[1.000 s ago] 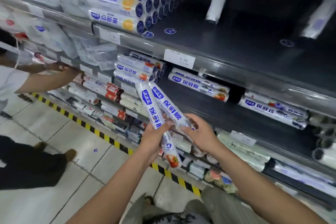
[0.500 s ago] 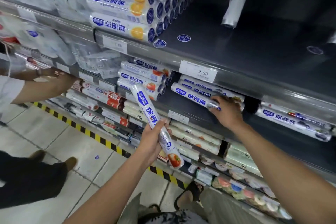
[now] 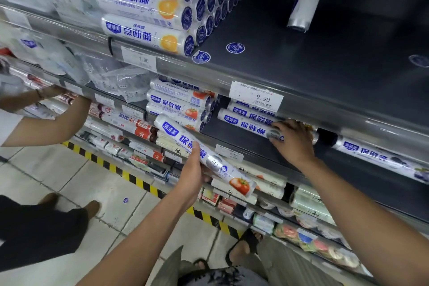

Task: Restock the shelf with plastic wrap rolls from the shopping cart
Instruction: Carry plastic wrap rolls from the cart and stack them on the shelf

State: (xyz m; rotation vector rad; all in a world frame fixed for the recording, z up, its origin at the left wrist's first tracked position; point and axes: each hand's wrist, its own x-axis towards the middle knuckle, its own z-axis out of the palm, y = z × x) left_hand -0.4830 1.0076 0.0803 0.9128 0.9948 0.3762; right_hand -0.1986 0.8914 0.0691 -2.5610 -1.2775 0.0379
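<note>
– On the dark grey middle shelf (image 3: pixel 232 138), near its front edge, the right hand (image 3: pixel 293 140) is down on a white plastic-wrap roll with blue lettering (image 3: pixel 243 122), fingers (image 3: pixel 285 125) curled over its right end, gripping it.

– And that roll lies lengthwise along the edge, a second one like it touching just behind, right under the white 9.90 price tag (image 3: pixel 256 98).

– Left hand (image 3: pixel 191 175)?

– Out in front of the shelf, off its edge, wrapped round a tomato-print white plastic-wrap roll (image 3: pixel 209 158). Thumb on top, the other fingers hidden underneath, a firm hold about mid-length. It's tilted: tomato end low to the right, blue-label end high to the left.

– That high end sits close to the stack of tomato-print rolls (image 3: pixel 178 105) at the shelf's left end.

– Close, yes; whether they touch, I can't tell. Toward the right end, a blueberry-print roll (image 3: pixel 376 155) lies along the front edge.

– Upper shelf?

– Orange-print rolls (image 3: pixel 144 7) stacked at its left end. And another person's arm (image 3: pixel 46 123) reaches into the lower shelves at far left, above the yellow-and-black floor stripe (image 3: pixel 130 175).
</note>
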